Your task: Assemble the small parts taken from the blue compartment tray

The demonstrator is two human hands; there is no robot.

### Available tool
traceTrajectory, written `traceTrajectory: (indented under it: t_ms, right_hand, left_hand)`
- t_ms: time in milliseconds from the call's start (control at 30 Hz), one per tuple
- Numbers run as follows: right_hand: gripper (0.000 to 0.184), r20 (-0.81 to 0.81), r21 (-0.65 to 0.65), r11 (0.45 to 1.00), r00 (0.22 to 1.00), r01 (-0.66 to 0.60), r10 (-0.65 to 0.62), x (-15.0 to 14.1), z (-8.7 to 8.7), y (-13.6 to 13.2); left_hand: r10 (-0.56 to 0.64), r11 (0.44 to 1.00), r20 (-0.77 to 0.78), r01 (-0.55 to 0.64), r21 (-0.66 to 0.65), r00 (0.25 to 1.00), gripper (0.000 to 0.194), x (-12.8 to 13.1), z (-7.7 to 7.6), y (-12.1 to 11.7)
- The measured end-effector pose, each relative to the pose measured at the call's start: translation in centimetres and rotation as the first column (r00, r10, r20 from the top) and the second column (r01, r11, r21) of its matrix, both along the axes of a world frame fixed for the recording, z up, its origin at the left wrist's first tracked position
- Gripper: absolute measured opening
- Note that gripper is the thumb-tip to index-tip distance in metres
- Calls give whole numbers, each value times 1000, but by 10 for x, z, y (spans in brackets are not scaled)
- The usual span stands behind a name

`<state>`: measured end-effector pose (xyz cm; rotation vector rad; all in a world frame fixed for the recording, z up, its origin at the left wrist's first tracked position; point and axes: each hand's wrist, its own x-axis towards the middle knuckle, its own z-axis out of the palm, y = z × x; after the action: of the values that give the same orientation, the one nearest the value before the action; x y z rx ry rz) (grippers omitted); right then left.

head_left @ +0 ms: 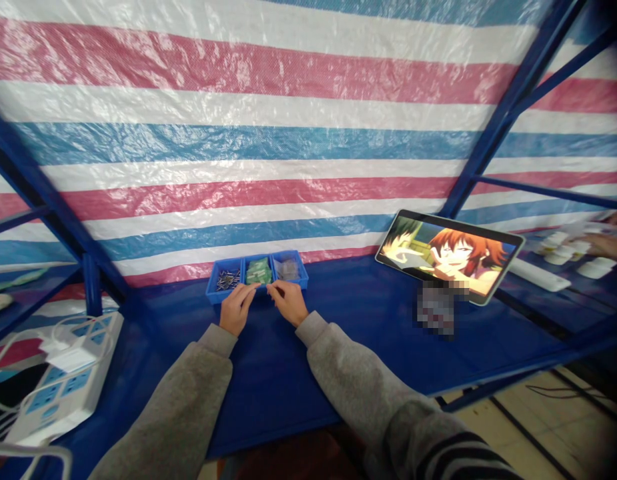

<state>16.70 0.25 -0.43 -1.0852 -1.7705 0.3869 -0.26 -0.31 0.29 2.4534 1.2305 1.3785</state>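
A blue three-part tray [303, 272] stands on the blue table against the striped sheet. Its left compartment holds loose screws [228, 280], the middle one a green bundle [259, 271], and the right one greyish, see-through pieces [287, 269]. At the tray's front edge my left hand [238, 309] is closed in a pinch, its fingertips in front of the middle compartment. My right hand [289, 301] pinches too, a short gap to the right. Whatever is between the fingers is too small to make out.
A tablet [508, 267] leans at the right, with a blurred-out item [435, 310] before it. On the left lies a white power strip [95, 373] with cables. Blue frame posts flank the table [268, 393]. At far right, another person's hand [608, 245] is near white containers [558, 248].
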Motion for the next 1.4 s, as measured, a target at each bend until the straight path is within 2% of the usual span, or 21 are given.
traceTrajectory:
  t_ms: [100, 200, 367, 567, 700, 800, 867, 967, 1033, 1133, 1233, 1400]
  right_hand:
    - [35, -7, -4, 1000, 1000, 1, -1, 0, 1, -1]
    - [31, -30, 2, 999, 998, -50, 50, 0, 2, -2]
    - [24, -83, 14, 983, 980, -183, 183, -4, -1, -2]
    - [23, -66, 0, 974, 972, -227, 227, -4, -3, -1]
    - [26, -72, -5, 986, 984, -166, 165, -3, -3, 0]
    - [27, -15, -7, 994, 994, -109, 109, -2, -2, 1]
    - [25, 57, -12, 1000, 998, 1, 0, -1, -2, 2]
    - [20, 228, -60, 975, 954, 213, -195, 3, 0, 5]
    - [18, 365, -120, 936, 891, 331, -269, 8, 1, 8]
    - [17, 530, -198, 882, 804, 428, -271, 16, 2, 10]
    - [18, 609, -205, 861, 749, 466, -260, 20, 1, 9]
    - [18, 654, -228, 861, 727, 454, -210, 21, -2, 8]
  left_hand:
    - [53, 998, 30, -52, -22, 998, 27, -1, -1, 0]
    - [92, 994, 51, -89, -56, 995, 28, -2, -1, 0]
    - [101, 993, 73, -95, -70, 992, 28, -2, 3, -3]
    - [97, 992, 107, -87, -89, 990, 29, -2, 2, -4]
    - [26, 998, 158, -17, -62, 987, 28, -1, -3, -2]
    - [36, 997, 144, -44, 55, 989, 23, -4, -5, 1]
    - [106, 974, 101, -123, 190, 989, 20, -13, -3, 6]
    - [300, 894, 95, -315, 318, 949, 22, -32, 1, 18]
    - [412, 867, 11, -396, 302, 911, 26, -43, 3, 25]
    - [482, 861, -133, -441, 252, 866, 26, -48, 4, 30]
    - [470, 876, -191, -428, 222, 862, 23, -41, 3, 27]
    - [370, 922, -221, -326, 210, 902, 21, -28, 2, 20]
